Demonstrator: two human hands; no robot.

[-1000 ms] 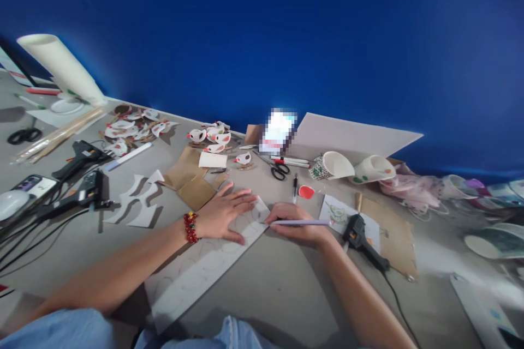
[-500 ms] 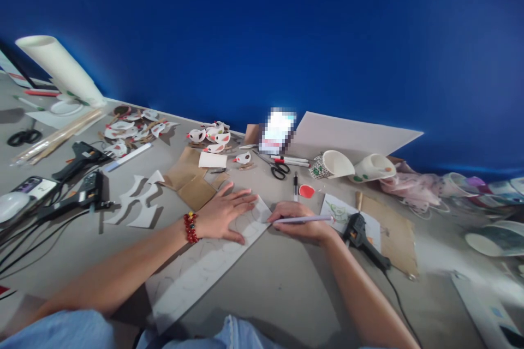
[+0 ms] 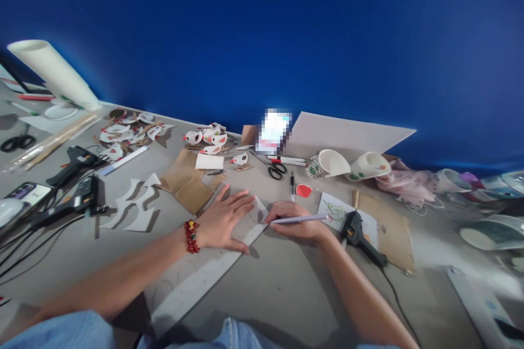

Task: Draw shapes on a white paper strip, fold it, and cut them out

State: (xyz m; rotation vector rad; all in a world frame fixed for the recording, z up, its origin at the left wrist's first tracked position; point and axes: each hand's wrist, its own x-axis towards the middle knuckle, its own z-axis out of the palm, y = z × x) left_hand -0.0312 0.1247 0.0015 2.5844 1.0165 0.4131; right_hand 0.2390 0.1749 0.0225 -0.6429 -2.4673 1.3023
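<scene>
A long strip of white paper point(image 3: 200, 282) with faint curved pencil lines lies slantwise on the grey table before me. My left hand point(image 3: 223, 222) rests flat on it, fingers spread, with a red beaded bracelet point(image 3: 191, 236) at the wrist. At the strip's far right end, my right hand point(image 3: 292, 219) is closed on a slim pale lilac pencil point(image 3: 303, 219). Its tip is at the paper's edge, mostly hidden by my fingers. Just beyond my hands lie a black pen point(image 3: 292, 182) and a red paper piece point(image 3: 303, 191).
Hot glue guns lie left point(image 3: 79, 204) and right point(image 3: 360, 237), with trailing cords. Painted paper birds point(image 3: 210, 138), scissors point(image 3: 277, 170), a lit phone point(image 3: 273, 131) and paper cups point(image 3: 327, 163) line the back. Cut white shapes point(image 3: 137, 204) and cardboard point(image 3: 192, 193) lie left.
My left hand has turned slightly, its thumb shifting a little to the right and down over the paper. My right hand stays at the strip's end with the pencil. The view has shifted slightly.
</scene>
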